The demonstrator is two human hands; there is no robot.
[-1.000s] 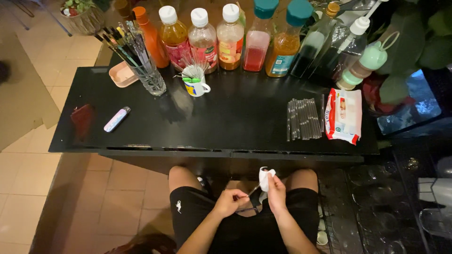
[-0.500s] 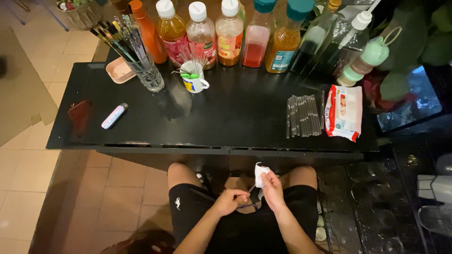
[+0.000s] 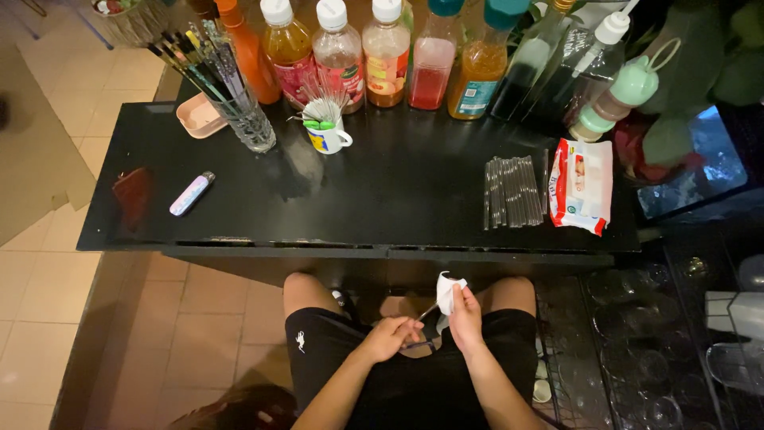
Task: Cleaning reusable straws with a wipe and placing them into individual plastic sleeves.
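Not much has shifted since half a second ago: both hands have stayed down over the lap, and the right hand [image 3: 465, 318] with its white wipe [image 3: 448, 293] has barely moved, just below the table [image 3: 382, 191] edge. That hand is closed around the wipe, which sticks up crumpled above the fingers. The left hand [image 3: 390, 338] is curled shut on a thin dark stick [image 3: 424, 316], too small to say what kind of tool it is, and its tip runs up to the wipe, touching or nearly so.

Both hands sit between the knees, over black shorts [image 3: 318, 358].

Up on the black table, closest on the right, is a row of clear tubes [image 3: 512, 191] lying side by side, with a red and white wipe pack [image 3: 581, 185] just beside them. Middle back there's a small mug [image 3: 326, 135] stuffed with thin sticks, and a glass [image 3: 247, 119] full of brushes to its left, next to a pink dish [image 3: 197, 118]. A pale lighter [image 3: 192, 193] lies near the left end. A row of bottles [image 3: 386, 52] lines the far edge.
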